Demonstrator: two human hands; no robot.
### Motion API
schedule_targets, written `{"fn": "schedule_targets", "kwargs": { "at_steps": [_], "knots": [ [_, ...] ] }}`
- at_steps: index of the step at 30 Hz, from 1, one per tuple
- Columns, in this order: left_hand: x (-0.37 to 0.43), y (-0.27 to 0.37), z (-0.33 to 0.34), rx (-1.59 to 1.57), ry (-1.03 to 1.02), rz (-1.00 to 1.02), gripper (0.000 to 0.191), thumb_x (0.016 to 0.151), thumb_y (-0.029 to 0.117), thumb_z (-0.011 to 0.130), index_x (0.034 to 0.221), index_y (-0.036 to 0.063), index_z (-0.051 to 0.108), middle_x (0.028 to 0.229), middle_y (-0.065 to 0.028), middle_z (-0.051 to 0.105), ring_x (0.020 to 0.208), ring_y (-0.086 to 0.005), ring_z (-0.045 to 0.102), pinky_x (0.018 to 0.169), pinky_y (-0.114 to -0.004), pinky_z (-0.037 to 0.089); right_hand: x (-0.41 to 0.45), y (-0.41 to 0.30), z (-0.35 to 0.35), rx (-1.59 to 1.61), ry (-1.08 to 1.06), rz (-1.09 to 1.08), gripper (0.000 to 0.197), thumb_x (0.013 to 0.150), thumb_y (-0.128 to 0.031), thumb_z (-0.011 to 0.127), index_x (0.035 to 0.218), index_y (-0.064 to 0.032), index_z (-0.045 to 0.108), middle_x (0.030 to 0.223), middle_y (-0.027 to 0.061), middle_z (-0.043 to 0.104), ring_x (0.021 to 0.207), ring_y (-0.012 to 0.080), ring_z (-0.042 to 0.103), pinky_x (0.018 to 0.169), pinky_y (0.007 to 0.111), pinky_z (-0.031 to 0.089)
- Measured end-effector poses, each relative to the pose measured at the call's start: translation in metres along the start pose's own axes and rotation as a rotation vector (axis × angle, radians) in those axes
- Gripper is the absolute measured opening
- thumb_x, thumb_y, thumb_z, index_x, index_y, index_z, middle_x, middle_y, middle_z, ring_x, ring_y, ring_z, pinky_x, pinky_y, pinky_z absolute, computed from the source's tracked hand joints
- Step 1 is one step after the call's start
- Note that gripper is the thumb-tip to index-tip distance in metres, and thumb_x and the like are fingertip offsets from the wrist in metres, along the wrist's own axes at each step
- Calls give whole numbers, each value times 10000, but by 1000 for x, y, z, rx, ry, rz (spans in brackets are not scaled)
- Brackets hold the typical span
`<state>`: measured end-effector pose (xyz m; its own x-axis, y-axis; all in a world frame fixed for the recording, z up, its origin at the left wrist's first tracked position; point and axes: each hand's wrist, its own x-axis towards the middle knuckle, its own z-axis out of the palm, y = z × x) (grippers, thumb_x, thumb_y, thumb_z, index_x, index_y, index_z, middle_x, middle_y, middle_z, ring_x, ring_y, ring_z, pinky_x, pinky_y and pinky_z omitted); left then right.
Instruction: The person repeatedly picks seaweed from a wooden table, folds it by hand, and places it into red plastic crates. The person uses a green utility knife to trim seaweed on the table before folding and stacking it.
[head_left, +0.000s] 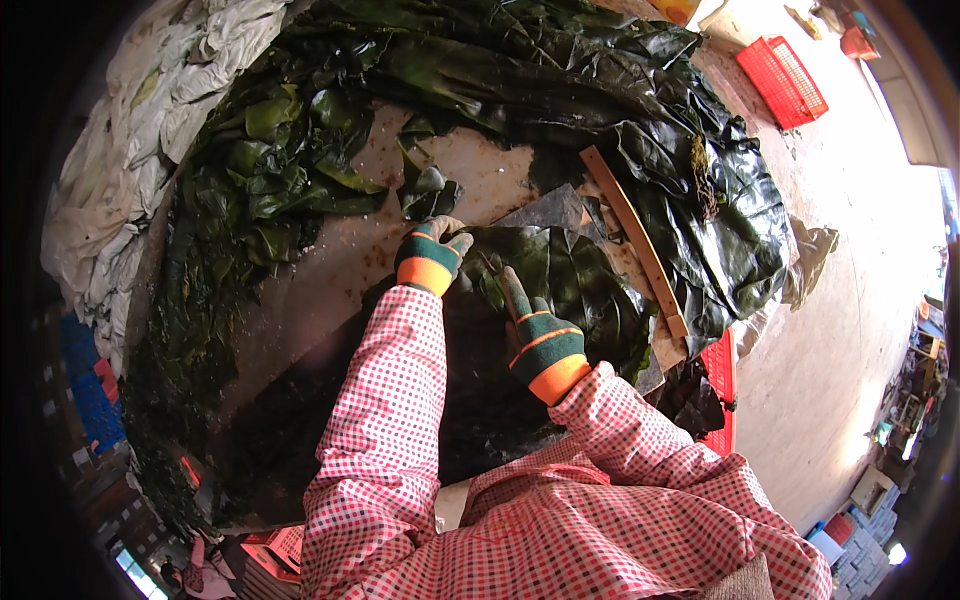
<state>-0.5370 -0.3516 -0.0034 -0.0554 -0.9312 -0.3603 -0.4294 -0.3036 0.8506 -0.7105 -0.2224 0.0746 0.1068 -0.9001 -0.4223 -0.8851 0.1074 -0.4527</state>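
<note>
Broad dark green kelp blades (570, 262) lie flat before me on a table (322, 270) with bits of debris on it. My left hand (435, 251), in a green and orange work glove, has its fingers closed on the upper left edge of this kelp. My right hand (544, 330), gloved alike, rests over the kelp with its index finger stretched forward; whether it grips anything under the palm is hidden. A small curled kelp piece (430, 193) lies just beyond my left hand. To the right of the kelp is a long narrow wooden strip (637, 240).
Heaped kelp (525, 82) curves around the far side and both flanks. Whitish sheeting (150, 135) is bunched at the left. A red plastic crate (782, 81) stands on the floor at the upper right, another (721, 382) beside the table at right. Another person (206, 574) is at lower left.
</note>
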Motion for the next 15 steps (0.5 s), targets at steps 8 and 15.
{"fn": "schedule_targets", "kwargs": {
  "at_steps": [8,15],
  "knots": [
    [11,5,-6,-8,-137,-147,143,874,191,745,885,71,667,700,29,595,626,-69,491,569,-257,416,12,-9,1,-92,-7,41,890,859,-193,602,1585,-264,92,965,178,626,702,350,650,540,468,501],
    [17,-8,3,18,-40,5,122,881,163,735,899,58,677,783,15,659,736,-83,560,691,-280,479,18,-24,-16,-115,-118,90,987,803,-165,640,1585,-273,48,1081,201,597,817,398,668,659,503,531]
  ]
}}
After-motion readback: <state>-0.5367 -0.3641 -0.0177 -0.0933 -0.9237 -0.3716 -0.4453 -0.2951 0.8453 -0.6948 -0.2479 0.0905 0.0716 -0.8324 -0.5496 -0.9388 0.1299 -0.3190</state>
